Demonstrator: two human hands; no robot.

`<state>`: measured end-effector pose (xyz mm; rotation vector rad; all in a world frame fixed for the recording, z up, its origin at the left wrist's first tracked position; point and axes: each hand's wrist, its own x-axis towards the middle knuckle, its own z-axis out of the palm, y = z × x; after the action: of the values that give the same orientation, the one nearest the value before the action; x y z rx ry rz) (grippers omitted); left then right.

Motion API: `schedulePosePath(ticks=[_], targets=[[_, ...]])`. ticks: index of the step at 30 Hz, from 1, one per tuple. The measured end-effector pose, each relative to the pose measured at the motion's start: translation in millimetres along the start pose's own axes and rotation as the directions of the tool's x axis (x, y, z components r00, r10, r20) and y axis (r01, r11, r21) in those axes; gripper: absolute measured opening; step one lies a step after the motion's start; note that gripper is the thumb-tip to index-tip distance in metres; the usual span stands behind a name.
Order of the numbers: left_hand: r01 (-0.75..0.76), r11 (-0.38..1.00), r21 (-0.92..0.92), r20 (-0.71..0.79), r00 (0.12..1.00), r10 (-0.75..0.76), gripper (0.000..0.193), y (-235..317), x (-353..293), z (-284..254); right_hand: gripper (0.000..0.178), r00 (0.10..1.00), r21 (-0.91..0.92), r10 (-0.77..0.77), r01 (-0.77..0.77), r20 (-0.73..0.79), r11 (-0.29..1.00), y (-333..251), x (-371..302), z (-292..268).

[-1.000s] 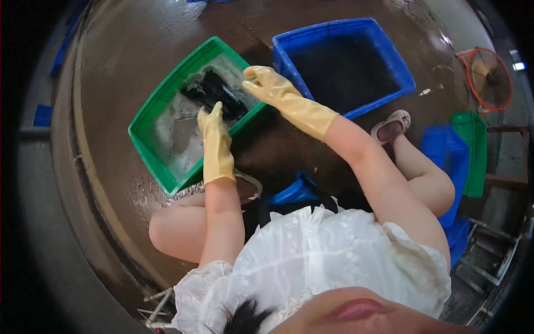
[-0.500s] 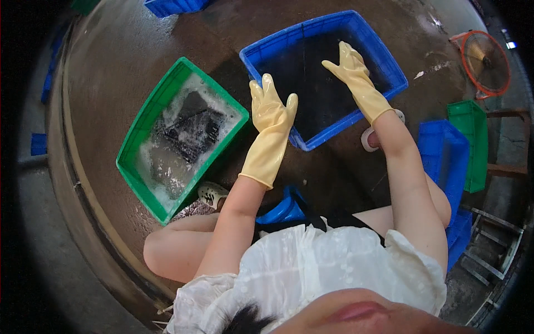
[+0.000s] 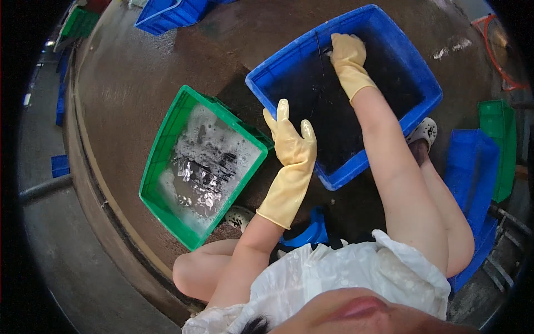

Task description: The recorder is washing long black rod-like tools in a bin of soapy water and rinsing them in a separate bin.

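Observation:
Both my hands wear pale yellow rubber gloves. My right hand [image 3: 349, 51] is curled closed inside the far part of a big blue tub [image 3: 389, 127]; what it grips, if anything, is hidden. Beside its fingers is a small pale spot, and a thin dark line runs down the tub's far wall. Dark liquid or dark contents fill the tub, too dim to tell which. Over the tub's near-left rim, my left hand [image 3: 293, 139] is open, fingers spread, holding nothing. A green tub [image 3: 167, 146] to the left holds foamy water with dark, shiny pieces in it.
A blue crate [image 3: 172, 16] stands on the wet floor at the far left. To my right are blue bins [image 3: 470, 167], a green bin [image 3: 498, 139] and an orange-rimmed fan [image 3: 497, 53]. Something blue [image 3: 311, 231] lies between my legs, near my shoes.
My right hand has gone from open fingers to a closed fist in the tub's far part. My left hand stays open by the rim. The whole view has shifted.

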<state>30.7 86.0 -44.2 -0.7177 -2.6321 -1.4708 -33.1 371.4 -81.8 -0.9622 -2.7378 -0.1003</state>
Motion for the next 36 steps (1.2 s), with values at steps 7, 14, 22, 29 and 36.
schedulePosePath(ticks=[7,14,22,29,36], targets=[[-0.067,0.997,-0.028,-0.049,0.997,0.066,0.074,-8.0,2.1,4.1,0.026,0.879,0.187,0.013,0.086,-0.476,0.979,73.8,41.8,6.7],[-0.039,0.999,-0.013,-0.057,0.998,0.038,0.069,-7.3,3.4,2.8,0.046,0.898,0.943,0.291,0.328,-0.329,0.055,70.9,60.9,-86.3],[-0.087,0.991,-0.1,-0.007,0.996,0.087,0.068,10.9,0.7,24.9,0.089,0.863,0.81,0.198,-0.505,0.465,0.299,63.5,-44.0,-19.1],[-0.049,0.998,0.035,-0.076,0.996,0.051,0.065,-10.2,-0.7,11.5,0.066,0.701,0.032,0.121,-0.2,0.703,0.979,-54.4,-85.5,-69.6],[-0.157,0.93,0.331,-0.037,0.983,0.179,0.076,30.0,3.6,-13.8,0.086,0.976,0.057,-0.14,0.132,0.166,0.99,42.4,-112.3,-72.0]])
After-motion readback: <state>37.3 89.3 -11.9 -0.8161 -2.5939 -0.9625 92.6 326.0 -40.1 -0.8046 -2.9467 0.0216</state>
